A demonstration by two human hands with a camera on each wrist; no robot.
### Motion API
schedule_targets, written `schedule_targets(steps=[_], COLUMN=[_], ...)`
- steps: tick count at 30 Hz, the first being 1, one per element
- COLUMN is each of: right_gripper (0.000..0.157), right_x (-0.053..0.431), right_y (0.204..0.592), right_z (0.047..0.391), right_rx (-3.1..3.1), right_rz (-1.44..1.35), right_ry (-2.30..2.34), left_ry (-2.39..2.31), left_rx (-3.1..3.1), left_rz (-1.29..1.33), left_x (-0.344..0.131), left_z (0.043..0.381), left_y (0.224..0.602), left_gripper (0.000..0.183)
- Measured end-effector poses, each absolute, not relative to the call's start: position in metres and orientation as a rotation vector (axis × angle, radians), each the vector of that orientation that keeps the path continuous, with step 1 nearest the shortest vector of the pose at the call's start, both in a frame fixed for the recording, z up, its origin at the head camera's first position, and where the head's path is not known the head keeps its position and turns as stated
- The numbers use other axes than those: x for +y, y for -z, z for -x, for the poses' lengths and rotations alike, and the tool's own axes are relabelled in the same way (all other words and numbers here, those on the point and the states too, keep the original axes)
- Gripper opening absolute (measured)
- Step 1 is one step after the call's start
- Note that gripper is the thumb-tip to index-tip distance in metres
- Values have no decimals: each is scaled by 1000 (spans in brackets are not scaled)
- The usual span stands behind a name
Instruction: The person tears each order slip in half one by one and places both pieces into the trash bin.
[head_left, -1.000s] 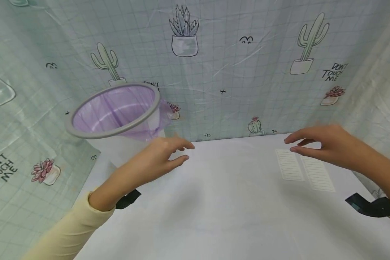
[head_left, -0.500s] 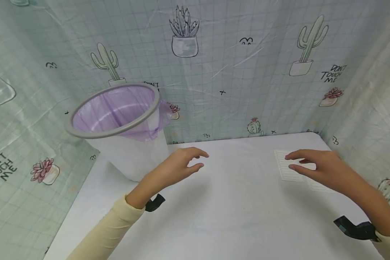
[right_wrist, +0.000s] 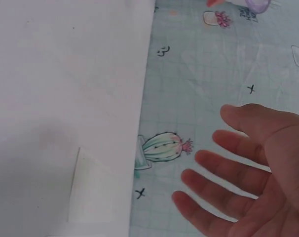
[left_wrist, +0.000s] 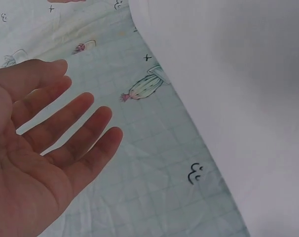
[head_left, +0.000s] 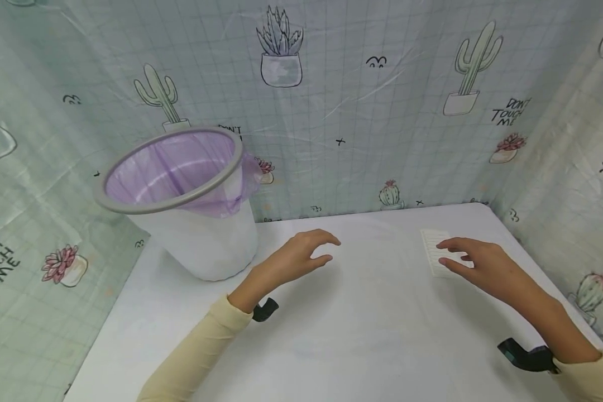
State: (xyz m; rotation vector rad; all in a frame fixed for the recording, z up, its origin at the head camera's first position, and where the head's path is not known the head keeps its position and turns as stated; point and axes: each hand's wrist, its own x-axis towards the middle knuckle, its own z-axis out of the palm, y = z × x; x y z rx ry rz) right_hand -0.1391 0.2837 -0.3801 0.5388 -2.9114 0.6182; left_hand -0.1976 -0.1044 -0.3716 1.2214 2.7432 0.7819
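Observation:
My left hand point(head_left: 298, 257) hovers over the white table, just right of the trash bin, fingers relaxed and the palm bare. In the left wrist view the same hand point(left_wrist: 56, 143) shows its fingers spread with nothing between them. On the right, my other hand point(head_left: 474, 261) hangs above a lined paper sheet point(head_left: 434, 251) and hides part of it. The right wrist view shows this hand point(right_wrist: 248, 173) with loosely bent, separate fingers and nothing in it. Part of the pale sheet point(right_wrist: 93, 190) lies on the table there.
The white trash bin point(head_left: 206, 245), with a grey rim point(head_left: 168, 204) and purple liner point(head_left: 181, 162), stands at the table's back left. A curtain point(head_left: 331, 100) printed with cactus drawings surrounds the white table point(head_left: 362, 346) at the back and sides.
My left hand has moved right and slightly down, away from the bin. The right hand has come down over the paper, covering more of it. The view has shifted slightly.

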Motion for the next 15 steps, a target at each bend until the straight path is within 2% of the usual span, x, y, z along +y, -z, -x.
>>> schedule_targets(steps=[15], right_gripper=[65], right_x=[290], right_y=[429], right_z=[159], right_rx=[-3131], right_rz=[-273], right_ry=[-673], left_ry=[-671], left_rx=[2591], left_rz=[-1374], left_x=[-50], left_z=[228], left_y=[409], left_gripper=[42])
